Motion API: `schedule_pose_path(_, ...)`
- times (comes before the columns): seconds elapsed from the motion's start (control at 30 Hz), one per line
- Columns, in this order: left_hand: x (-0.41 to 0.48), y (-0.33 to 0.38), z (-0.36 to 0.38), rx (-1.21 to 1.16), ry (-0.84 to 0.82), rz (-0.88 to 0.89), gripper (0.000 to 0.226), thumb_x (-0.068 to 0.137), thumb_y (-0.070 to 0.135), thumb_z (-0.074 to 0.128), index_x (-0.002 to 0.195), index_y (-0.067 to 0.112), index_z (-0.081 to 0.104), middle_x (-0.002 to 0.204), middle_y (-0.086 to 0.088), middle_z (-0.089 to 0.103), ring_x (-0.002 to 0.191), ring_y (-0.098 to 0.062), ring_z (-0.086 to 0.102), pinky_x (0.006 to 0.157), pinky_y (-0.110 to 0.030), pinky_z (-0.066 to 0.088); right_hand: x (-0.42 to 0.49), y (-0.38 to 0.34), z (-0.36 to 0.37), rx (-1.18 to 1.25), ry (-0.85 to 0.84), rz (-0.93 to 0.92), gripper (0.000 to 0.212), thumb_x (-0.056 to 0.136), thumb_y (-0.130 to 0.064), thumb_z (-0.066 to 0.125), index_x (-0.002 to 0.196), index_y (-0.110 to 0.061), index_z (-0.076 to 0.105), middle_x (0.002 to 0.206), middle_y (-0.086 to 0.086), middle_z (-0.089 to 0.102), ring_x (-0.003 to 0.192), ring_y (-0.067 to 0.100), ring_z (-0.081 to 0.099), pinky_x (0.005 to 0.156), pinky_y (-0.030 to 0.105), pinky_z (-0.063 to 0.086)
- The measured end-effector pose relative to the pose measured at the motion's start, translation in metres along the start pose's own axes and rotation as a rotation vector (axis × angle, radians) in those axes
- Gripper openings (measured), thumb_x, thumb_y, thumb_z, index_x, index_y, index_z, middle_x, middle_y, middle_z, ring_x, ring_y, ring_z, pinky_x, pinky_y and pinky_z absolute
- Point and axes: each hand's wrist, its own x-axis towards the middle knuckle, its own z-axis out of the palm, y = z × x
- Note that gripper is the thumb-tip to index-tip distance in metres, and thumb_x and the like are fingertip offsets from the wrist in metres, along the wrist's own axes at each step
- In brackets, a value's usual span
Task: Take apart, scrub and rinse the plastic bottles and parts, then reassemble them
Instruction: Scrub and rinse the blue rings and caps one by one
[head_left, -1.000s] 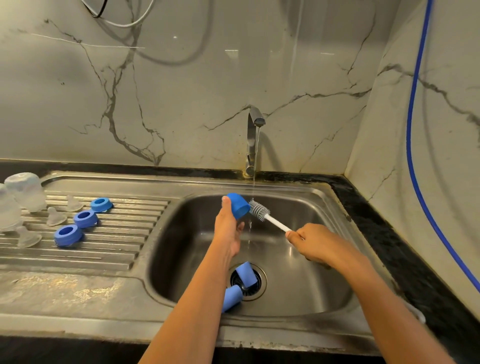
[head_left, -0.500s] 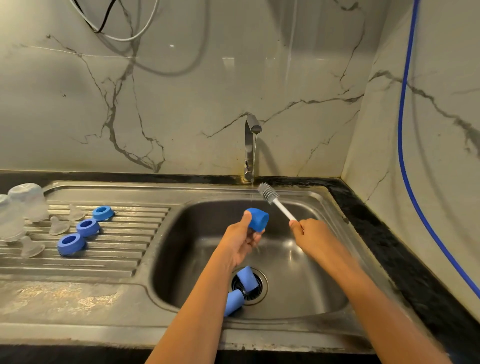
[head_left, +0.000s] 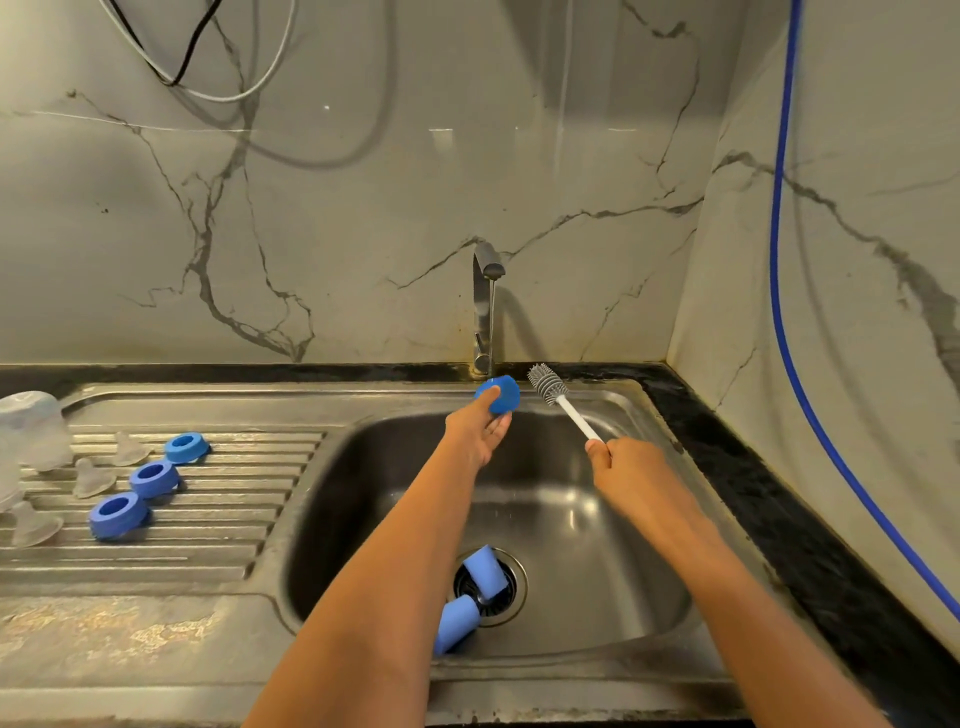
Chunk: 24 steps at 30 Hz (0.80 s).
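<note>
Cap (head_left: 503, 395) gripped by left hand (head_left: 475, 434) over sink rim (head_left: 405, 400); right hand (head_left: 631, 467) grips brush (head_left: 563, 408).

- Stainless steel sink unit (head_left: 363, 402) fills the lower frame: ribbed draining board (head_left: 218, 525) on the left, deep basin (head_left: 597, 571) at centre.
- On the board's ribs, left of frame: three blue plastic screw rings (head_left: 154, 478) in a slanting row, openings up, apart from one another.
- Just left of the rings: three clear silicone teats (head_left: 91, 479).
- Far left edge: clear frosted plastic bottles (head_left: 31, 423), partly cut off.
- Basin floor, lower centre: two pale blue cylindrical plastic caps (head_left: 485, 571) on their sides, over and beside the round drain strainer (head_left: 511, 590).
</note>
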Motion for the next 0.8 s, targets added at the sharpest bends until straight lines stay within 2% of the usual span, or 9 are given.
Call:
schedule_pose_path(0.07, 0.001, 0.005, 0.005, -0.133, -0.033, -0.011, 0.047, 0.094, 0.013, 0.061, 0.135, -0.001, 0.042, 0.135, -0.024, 0.05, 0.114, -0.032, 0.06, 0.09, -0.035, 0.053, 0.001, 0.002, 0.001, 0.002, 0.017, -0.012, 0.045, 0.104, -0.031, 0.033, 0.097, 0.002, 0.062, 0.098, 0.019, 0.065, 0.081, 0.03, 0.052, 0.066, 0.029, 0.03)
schedule_pose_path(0.13, 0.004, 0.007, 0.006, -0.288, -0.058, -0.036, 0.048, 0.097, 0.016, 0.056, 0.138, -0.003, 0.039, 0.134, -0.024, 0.047, 0.113, -0.031, 0.06, 0.088, -0.035, 0.054, 0.003, 0.003, 0.002, -0.001, 0.018, -0.014, 0.045, 0.104, -0.031, 0.032, 0.098, 0.002, 0.062, 0.099, 0.019, 0.065, 0.081, 0.03, 0.052, 0.066, 0.029, 0.03)
schedule_pose_path(0.2, 0.006, 0.007, 0.004, -0.382, -0.075, -0.069, 0.047, 0.099, 0.021, 0.053, 0.136, -0.004, 0.039, 0.125, -0.024, 0.052, 0.098, -0.027, 0.064, 0.083, -0.033, 0.057, 0.003, 0.003, 0.002, -0.017, 0.011, -0.015, 0.045, 0.104, -0.032, 0.032, 0.099, 0.001, 0.063, 0.099, 0.019, 0.065, 0.082, 0.03, 0.053, 0.065, 0.029, 0.031)
schedule_pose_path(0.27, 0.008, 0.004, 0.0, -0.4, -0.083, -0.097, 0.044, 0.1, 0.024, 0.049, 0.134, -0.003, 0.041, 0.108, -0.021, 0.057, 0.082, -0.023, 0.063, 0.069, -0.031, 0.06, 0.002, 0.002, 0.002, -0.04, 0.008, -0.02, 0.045, 0.104, -0.032, 0.032, 0.099, 0.001, 0.063, 0.098, 0.018, 0.066, 0.084, 0.031, 0.055, 0.065, 0.029, 0.031)
schedule_pose_path(0.33, 0.009, 0.003, -0.003, -0.365, -0.084, -0.119, 0.038, 0.101, 0.027, 0.045, 0.129, 0.0, 0.044, 0.095, -0.018, 0.058, 0.074, -0.019, 0.061, 0.057, -0.028, 0.058, 0.001, 0.002, 0.003, -0.049, 0.003, -0.025, 0.046, 0.104, -0.032, 0.032, 0.1, 0.001, 0.063, 0.099, 0.018, 0.065, 0.089, 0.032, 0.058, 0.065, 0.028, 0.031)
schedule_pose_path(0.43, 0.009, 0.0, -0.007, -0.258, -0.064, -0.153, 0.038, 0.101, 0.034, 0.044, 0.122, 0.003, 0.049, 0.087, -0.014, 0.06, 0.07, -0.016, 0.061, 0.052, -0.027, 0.055, 0.002, 0.002, 0.003, -0.05, -0.022, -0.018, 0.046, 0.104, -0.032, 0.031, 0.1, 0.001, 0.063, 0.101, 0.018, 0.065, 0.094, 0.033, 0.059, 0.066, 0.028, 0.031)
schedule_pose_path(0.53, 0.008, -0.001, -0.008, -0.184, -0.048, -0.195, 0.046, 0.1, 0.043, 0.044, 0.122, 0.003, 0.051, 0.08, -0.011, 0.061, 0.066, -0.015, 0.059, 0.044, -0.022, 0.052, 0.002, 0.001, 0.003, -0.061, -0.033, -0.008, 0.047, 0.104, -0.032, 0.03, 0.098, 0.001, 0.063, 0.1, 0.018, 0.065, 0.085, 0.031, 0.056, 0.066, 0.028, 0.031)
schedule_pose_path(0.6, 0.008, -0.002, -0.009, -0.134, -0.037, -0.206, 0.049, 0.1, 0.046, 0.044, 0.122, 0.003, 0.051, 0.08, -0.01, 0.061, 0.065, -0.014, 0.058, 0.046, -0.022, 0.052, 0.002, 0.001, 0.003, -0.06, -0.031, -0.003, 0.047, 0.104, -0.033, 0.03, 0.097, 0.001, 0.063, 0.098, 0.018, 0.065, 0.076, 0.025, 0.049, 0.065, 0.029, 0.031)
schedule_pose_path(0.8, 0.003, -0.003, -0.011, -0.082, -0.02, -0.206, 0.055, 0.098, 0.052, 0.044, 0.123, 0.004, 0.053, 0.08, -0.009, 0.061, 0.067, -0.013, 0.058, 0.059, -0.026, 0.049, -0.001, 0.001, 0.001, -0.053, -0.036, 0.001, 0.045, 0.104, -0.034, 0.031, 0.093, -0.003, 0.061, 0.088, 0.012, 0.06, 0.073, 0.022, 0.046, 0.065, 0.029, 0.031)
